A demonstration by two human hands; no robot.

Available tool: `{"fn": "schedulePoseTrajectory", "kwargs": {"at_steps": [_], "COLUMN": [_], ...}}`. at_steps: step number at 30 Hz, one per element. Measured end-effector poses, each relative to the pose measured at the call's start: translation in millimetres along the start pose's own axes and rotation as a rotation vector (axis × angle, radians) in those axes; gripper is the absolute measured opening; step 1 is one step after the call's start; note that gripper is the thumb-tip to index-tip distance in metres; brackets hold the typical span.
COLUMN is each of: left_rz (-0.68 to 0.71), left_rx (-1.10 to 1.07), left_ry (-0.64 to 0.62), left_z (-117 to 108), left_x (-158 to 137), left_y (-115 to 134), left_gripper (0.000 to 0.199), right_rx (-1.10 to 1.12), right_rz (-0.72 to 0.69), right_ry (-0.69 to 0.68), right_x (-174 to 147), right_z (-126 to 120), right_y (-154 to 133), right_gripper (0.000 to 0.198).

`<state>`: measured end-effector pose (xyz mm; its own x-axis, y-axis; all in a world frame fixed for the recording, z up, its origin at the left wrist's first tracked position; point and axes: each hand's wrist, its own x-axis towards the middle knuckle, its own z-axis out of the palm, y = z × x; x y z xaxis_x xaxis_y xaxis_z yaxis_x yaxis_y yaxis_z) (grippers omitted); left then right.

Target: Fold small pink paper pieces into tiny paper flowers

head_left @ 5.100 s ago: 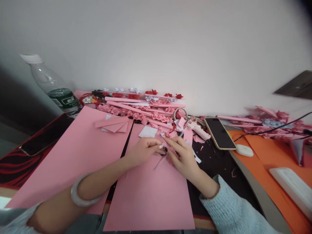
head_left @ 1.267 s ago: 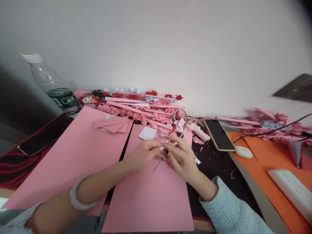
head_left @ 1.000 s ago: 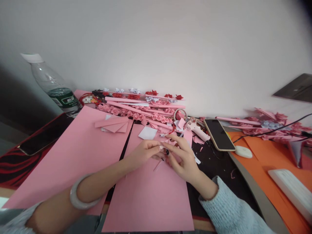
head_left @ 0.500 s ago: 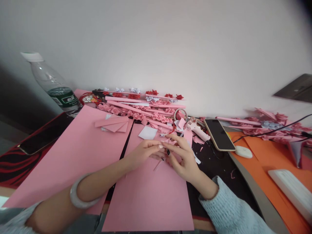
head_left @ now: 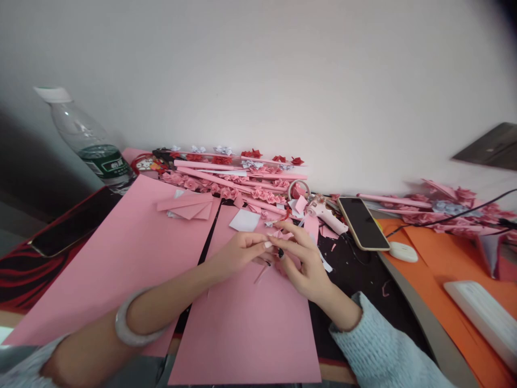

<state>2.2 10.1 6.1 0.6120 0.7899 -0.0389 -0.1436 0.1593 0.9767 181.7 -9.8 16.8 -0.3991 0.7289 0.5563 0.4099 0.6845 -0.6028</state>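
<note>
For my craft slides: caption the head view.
Left hand and right hand pinch a small pink paper piece above a pink paper sheet.

The left hand (head_left: 236,253) has a bare arm with a thick, smooth, pale grey bangle (head_left: 128,324) around the wrist, and a bit of grey sleeve shows by the elbow. The right hand (head_left: 304,264) comes out of a fuzzy, light blue knitted sleeve (head_left: 383,350). Some fingers (head_left: 280,252) have dark painted nails, and one nail looks pale.
</note>
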Motion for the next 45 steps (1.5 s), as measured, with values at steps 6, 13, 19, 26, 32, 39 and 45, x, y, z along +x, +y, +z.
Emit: {"fn": "schedulePoseTrajectory", "kwargs": {"at_steps": [6,13,19,26,32,39,45], "left_rz": [0.0,0.018,-0.014,-0.029,-0.04,-0.009,-0.004], "left_rx": [0.112,0.305,0.359,0.393,0.409,0.442,0.336], "left_ry": [0.019,0.002,-0.02,-0.001,0.0,-0.018,-0.022], "left_z": [0,2,4,3,7,8,7], "left_x": [1,-2,-3,-4,-5,-6,-6], "left_y": [-2,-1,3,6,9,9,7], "left_gripper": [0.028,0.025,0.023,0.021,0.024,0.026,0.02], "right_rx": [0.065,0.088,0.097,0.102,0.069,0.099,0.102], "right_rz": [0.09,0.346,0.349,0.354,0.35,0.292,0.287], "right_ry": [0.067,0.024,-0.127,-0.151,-0.193,-0.209,-0.229], "right_x": [-1,1,0,1,0,0,0], "right_z": [-4,-2,0,0,0,0,1], "right_y": [-1,9,12,13,10,8,3], "right_gripper": [0.036,0.015,0.027,0.025,0.015,0.019,0.018]}}
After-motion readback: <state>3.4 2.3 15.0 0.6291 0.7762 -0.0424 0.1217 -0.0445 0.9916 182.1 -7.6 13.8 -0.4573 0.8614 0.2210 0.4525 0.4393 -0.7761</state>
